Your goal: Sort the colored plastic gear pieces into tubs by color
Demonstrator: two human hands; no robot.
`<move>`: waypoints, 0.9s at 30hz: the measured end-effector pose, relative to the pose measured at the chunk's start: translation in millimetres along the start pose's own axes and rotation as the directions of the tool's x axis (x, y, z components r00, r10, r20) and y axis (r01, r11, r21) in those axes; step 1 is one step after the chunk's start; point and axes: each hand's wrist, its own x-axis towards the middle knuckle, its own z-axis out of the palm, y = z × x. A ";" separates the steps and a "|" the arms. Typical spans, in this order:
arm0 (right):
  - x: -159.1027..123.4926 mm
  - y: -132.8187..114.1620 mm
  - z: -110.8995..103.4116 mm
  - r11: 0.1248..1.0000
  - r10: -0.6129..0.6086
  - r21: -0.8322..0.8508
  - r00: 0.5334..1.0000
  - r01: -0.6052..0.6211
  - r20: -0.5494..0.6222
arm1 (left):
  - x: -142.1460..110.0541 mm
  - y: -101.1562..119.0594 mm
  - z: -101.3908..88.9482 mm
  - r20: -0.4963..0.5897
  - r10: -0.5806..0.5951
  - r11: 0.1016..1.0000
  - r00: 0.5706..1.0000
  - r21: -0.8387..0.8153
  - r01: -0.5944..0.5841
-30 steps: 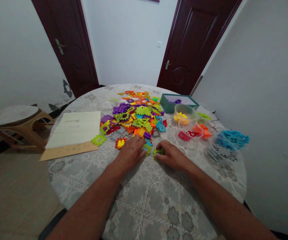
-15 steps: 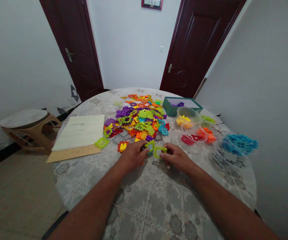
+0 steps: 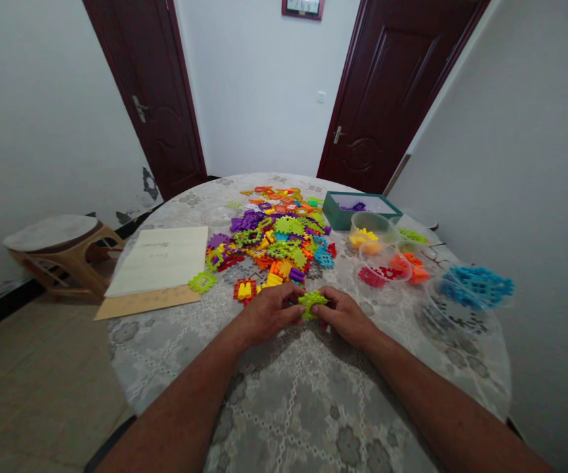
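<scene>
Just above the near half of the table, my left hand and my right hand meet around lime-green toothed building pieces. The pieces overlap, and I cannot tell whether they are joined. From the left, my thumb and fingers pinch them at the edge. My right thumb presses on their face, with the fingers behind. Directly beyond my hands lies a mixed pile of toothed plastic building pieces. A red square piece with yellow parts lies beside my left hand.
An open notebook lies on brown card at the left. On the right stand a green box and clear tubs of sorted pieces, including a tub with red pieces and blue pieces. A stool stands left of the table.
Both hands have lifted lime-green pieces off the table and brought them together. Earlier the pieces were apart, one in each hand; now they overlap. The camera view has tilted up slightly.
</scene>
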 end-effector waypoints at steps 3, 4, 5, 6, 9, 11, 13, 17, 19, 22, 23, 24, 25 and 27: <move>0.3 -0.4 0.2 0.999 0.001 0.044 1.000 0.000 -0.004 | 0.6 0.0 -1.4 -0.020 0.015 0.998 1.000 0.066 -0.014; 0.6 -0.5 0.2 0.998 0.005 0.057 1.000 -0.004 -0.002 | 1.0 0.7 -2.0 -0.027 0.014 0.996 1.000 0.084 -0.011; 1.1 -0.3 0.1 0.998 0.012 0.066 1.000 -0.012 -0.001 | 1.4 1.8 -2.5 -0.034 0.008 0.996 0.999 0.093 -0.005; 1.8 0.3 -0.1 0.997 0.021 0.072 1.000 -0.021 0.000 | 1.8 3.2 -2.8 -0.034 -0.001 0.996 0.999 0.088 0.004; 4.8 3.8 -1.0 0.994 0.035 0.100 0.999 -0.035 0.009 | 3.2 7.6 -2.7 -0.013 -0.048 0.999 0.999 0.018 0.048; 6.3 4.8 -2.7 0.992 0.016 0.122 0.999 -0.020 0.032 | 4.0 8.2 -2.3 0.006 -0.067 0.998 0.998 -0.009 0.067; 6.4 1.0 -6.3 0.993 -0.006 0.114 0.998 0.000 0.055 | 5.1 6.1 -2.7 0.026 -0.061 0.998 0.998 0.002 0.061; 0.8 -22.5 -22.3 0.998 -0.055 0.041 0.999 0.055 -0.002 | 7.3 1.2 -6.7 -0.007 -0.052 0.997 0.999 0.056 0.053; -4.1 -35.8 -34.3 0.995 -0.085 0.043 0.994 0.088 -0.069 | 7.7 1.8 -9.3 -0.065 -0.071 0.992 0.995 0.096 0.077; -10.9 -47.8 -54.4 0.991 -0.106 0.055 0.977 0.118 -0.182 | 7.2 4.5 -12.1 -0.158 -0.064 0.986 0.985 0.141 0.086; -12.4 -49.1 -60.9 0.990 -0.106 0.066 0.968 0.124 -0.229 | 7.0 4.9 -12.6 -0.181 -0.048 0.986 0.982 0.150 0.076; -13.5 -49.4 -66.9 0.988 -0.100 0.086 0.955 0.128 -0.278 | 6.8 4.9 -13.0 -0.197 -0.029 0.985 0.980 0.161 0.061; -14.1 -48.9 -72.3 0.985 -0.088 0.113 0.942 0.131 -0.325 | 6.7 4.6 -13.3 -0.208 -0.011 0.984 0.978 0.174 0.048; -14.4 -47.0 -80.9 0.978 -0.048 0.170 0.918 0.124 -0.395 | 6.5 3.6 -13.8 -0.220 0.011 0.979 0.975 0.199 0.034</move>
